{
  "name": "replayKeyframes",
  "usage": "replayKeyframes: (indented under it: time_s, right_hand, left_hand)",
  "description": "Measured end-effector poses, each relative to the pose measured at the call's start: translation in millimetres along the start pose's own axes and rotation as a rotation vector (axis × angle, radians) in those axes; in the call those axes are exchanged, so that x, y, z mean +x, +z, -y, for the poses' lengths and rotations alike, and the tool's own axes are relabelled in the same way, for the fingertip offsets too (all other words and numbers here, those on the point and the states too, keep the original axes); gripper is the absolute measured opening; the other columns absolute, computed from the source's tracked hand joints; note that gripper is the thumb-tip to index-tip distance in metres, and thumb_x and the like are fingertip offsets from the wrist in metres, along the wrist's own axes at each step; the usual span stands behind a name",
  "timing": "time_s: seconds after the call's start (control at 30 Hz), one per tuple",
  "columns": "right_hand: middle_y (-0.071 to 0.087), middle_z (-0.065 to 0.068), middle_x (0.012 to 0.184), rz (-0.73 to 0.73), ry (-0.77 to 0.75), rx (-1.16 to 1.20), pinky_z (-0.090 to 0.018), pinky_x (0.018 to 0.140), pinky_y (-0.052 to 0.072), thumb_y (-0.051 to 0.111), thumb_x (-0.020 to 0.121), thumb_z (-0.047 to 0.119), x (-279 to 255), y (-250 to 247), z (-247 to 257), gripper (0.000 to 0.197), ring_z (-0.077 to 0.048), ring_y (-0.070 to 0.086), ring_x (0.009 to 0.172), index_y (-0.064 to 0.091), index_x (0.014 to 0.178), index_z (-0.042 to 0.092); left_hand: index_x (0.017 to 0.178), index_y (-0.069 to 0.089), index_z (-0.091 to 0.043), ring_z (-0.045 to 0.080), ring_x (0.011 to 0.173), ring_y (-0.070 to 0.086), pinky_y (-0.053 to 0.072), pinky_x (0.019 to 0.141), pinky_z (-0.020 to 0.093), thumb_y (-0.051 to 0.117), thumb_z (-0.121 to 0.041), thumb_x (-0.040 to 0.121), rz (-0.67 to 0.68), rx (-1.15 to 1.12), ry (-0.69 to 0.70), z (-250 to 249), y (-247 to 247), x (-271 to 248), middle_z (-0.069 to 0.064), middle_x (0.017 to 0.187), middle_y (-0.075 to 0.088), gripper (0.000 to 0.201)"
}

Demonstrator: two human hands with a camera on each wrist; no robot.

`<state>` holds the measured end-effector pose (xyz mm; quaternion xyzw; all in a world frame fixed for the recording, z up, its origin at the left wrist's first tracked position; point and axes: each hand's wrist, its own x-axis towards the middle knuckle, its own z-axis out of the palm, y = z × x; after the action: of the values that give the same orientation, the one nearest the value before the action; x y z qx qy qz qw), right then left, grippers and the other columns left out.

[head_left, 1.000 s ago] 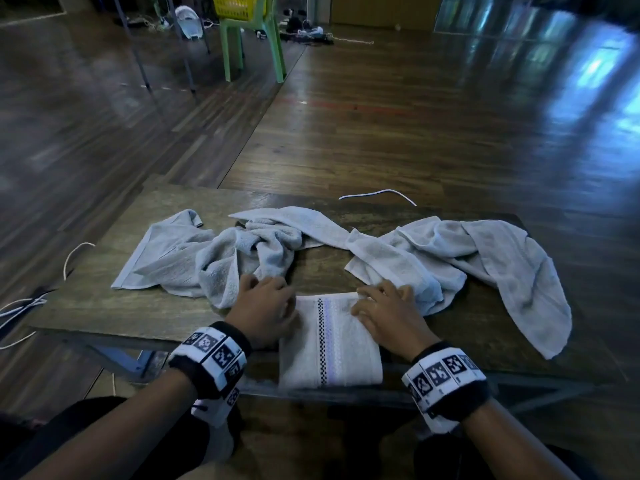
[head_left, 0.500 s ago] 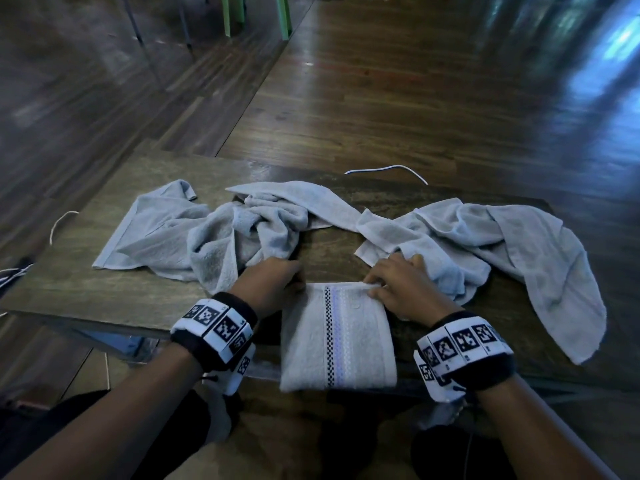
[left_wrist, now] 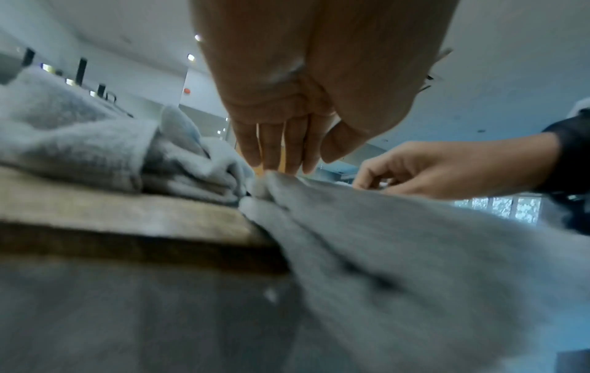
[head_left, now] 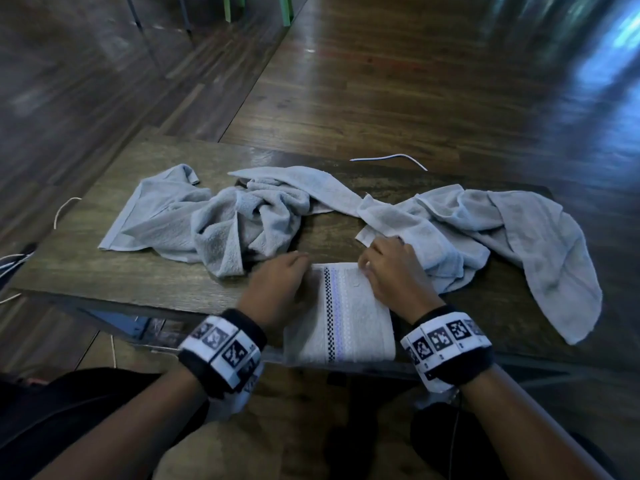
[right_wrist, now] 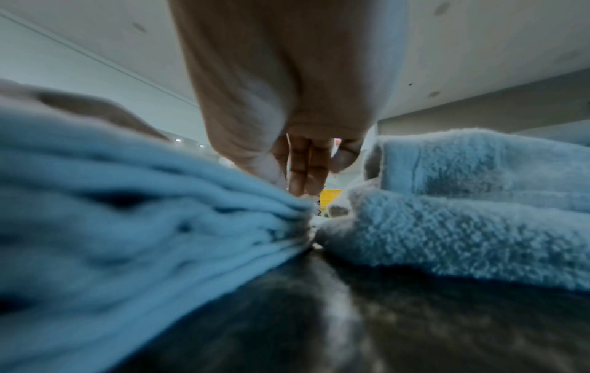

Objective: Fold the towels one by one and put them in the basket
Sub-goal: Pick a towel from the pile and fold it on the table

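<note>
A folded pale towel [head_left: 349, 323] with a dark checked stripe lies at the table's near edge, between my hands. My left hand [head_left: 298, 262] rests at its far left corner. In the left wrist view that hand [left_wrist: 280, 165] has straight fingers, their tips touching the towel's edge [left_wrist: 367, 227]. My right hand [head_left: 367, 263] lies on the far right corner with its fingers [right_wrist: 308, 176] pointing down onto the cloth. Neither hand closes round anything. A crumpled grey towel [head_left: 221, 223] sits behind at the left, and another [head_left: 491, 230] at the right.
The wooden table [head_left: 114, 275] stands on a dark wood floor. The right towel [head_left: 568, 292] hangs over the table's right corner. A white cord [head_left: 391, 157] lies on the floor beyond the far edge, and more cords [head_left: 65, 209] trail at the left.
Both hands have slid up the folded towel from its sides to its far corners. The head view has tilted down, so the green chair is out of sight.
</note>
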<state>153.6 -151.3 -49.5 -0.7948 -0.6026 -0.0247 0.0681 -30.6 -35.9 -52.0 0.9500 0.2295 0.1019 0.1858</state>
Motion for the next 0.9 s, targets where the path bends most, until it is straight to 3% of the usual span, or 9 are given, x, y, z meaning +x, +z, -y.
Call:
replayKeyframes:
  time_s: [0.17,0.23,0.3,0.4,0.57,0.67,0.73,0.8,0.9]
  right_hand:
    - [0.058,-0.006,0.128,0.021,0.116,0.035,-0.044,0.094,0.039,0.034,0.093,0.034,-32,11,24,0.042,-0.024,0.052,0.117,0.052,0.126,0.015]
    - [0.043,-0.007,0.145,0.097,0.174,0.062,-0.045,0.104,0.032,0.014,0.088,0.05,-41,15,33,0.067,-0.022,0.038,0.134,0.039,0.138,0.015]
    - [0.019,-0.006,0.157,0.196,0.206,0.065,-0.045,0.113,0.017,-0.003,0.08,0.057,-43,22,37,0.082,-0.018,0.016,0.145,0.022,0.147,0.017]
    - [-0.002,-0.002,0.16,0.253,0.234,0.06,-0.046,0.116,-0.001,-0.012,0.075,0.06,-41,33,38,0.087,-0.014,-0.005,0.147,0.006,0.15,0.019]
    - [-0.01,0.002,0.159,0.258,0.224,0.058,-0.049,0.114,-0.014,-0.013,0.077,0.059,-35,37,30,0.084,-0.012,-0.014,0.145,0.0,0.15,0.02]
    - [0.001,-0.002,0.159,0.19,0.253,0.046,-0.049,0.113,-0.011,-0.007,0.081,0.058,-36,35,25,0.081,-0.016,-0.007,0.147,0.01,0.149,0.016]
    - [0.026,-0.008,0.155,0.077,0.296,0.007,-0.048,0.11,0.002,0.014,0.087,0.055,-39,31,19,0.072,-0.023,0.018,0.145,0.033,0.143,0.013]
    - [0.055,-0.011,0.131,-0.069,0.308,-0.092,-0.046,0.096,0.026,0.039,0.086,0.048,-44,21,17,0.052,-0.03,0.048,0.121,0.056,0.123,0.015]
    - [0.066,-0.004,0.097,-0.198,0.321,-0.106,-0.041,0.081,0.041,0.05,0.087,0.039,-52,4,18,0.029,-0.025,0.057,0.091,0.068,0.096,0.018]
  left_hand:
    - [0.145,0.028,-0.009,0.027,0.144,0.021,0.013,0.117,0.042,0.008,-0.044,0.091,0.12,0.112,-0.123,-33,40,-30,0.01,0.153,0.027,0.068]
    - [0.144,0.032,-0.007,0.029,0.141,0.027,0.02,0.113,0.05,0.015,-0.041,0.094,0.109,0.171,-0.185,-38,48,-35,0.012,0.151,0.032,0.063]
    - [0.147,0.021,-0.01,0.026,0.144,0.014,0.012,0.115,0.052,0.012,-0.043,0.093,0.089,0.164,-0.208,-35,54,-36,0.01,0.156,0.019,0.064]
    - [0.149,-0.002,-0.016,0.018,0.143,-0.015,-0.011,0.114,0.048,-0.001,-0.048,0.088,0.082,0.118,-0.248,-29,59,-35,0.002,0.158,-0.008,0.069]
    - [0.149,-0.007,-0.019,0.015,0.145,-0.016,-0.008,0.116,0.053,-0.006,-0.052,0.082,0.083,0.129,-0.323,-17,57,-34,-0.001,0.158,-0.014,0.074]
    - [0.149,-0.006,-0.019,0.015,0.145,-0.013,-0.01,0.116,0.053,-0.011,-0.051,0.079,0.088,0.111,-0.377,-9,52,-33,0.0,0.158,-0.01,0.078]
    - [0.15,0.002,-0.016,0.016,0.146,-0.007,-0.011,0.115,0.054,-0.012,-0.05,0.078,0.088,0.122,-0.436,-2,46,-33,0.003,0.159,-0.002,0.081]
    - [0.147,0.019,-0.014,0.02,0.146,0.009,-0.004,0.115,0.052,-0.004,-0.047,0.082,0.047,0.124,-0.483,2,38,-36,0.006,0.157,0.016,0.076]
    - [0.127,0.047,-0.018,0.027,0.123,0.039,0.022,0.106,0.047,0.018,-0.047,0.087,-0.076,0.07,-0.538,1,28,-38,0.008,0.133,0.048,0.057]
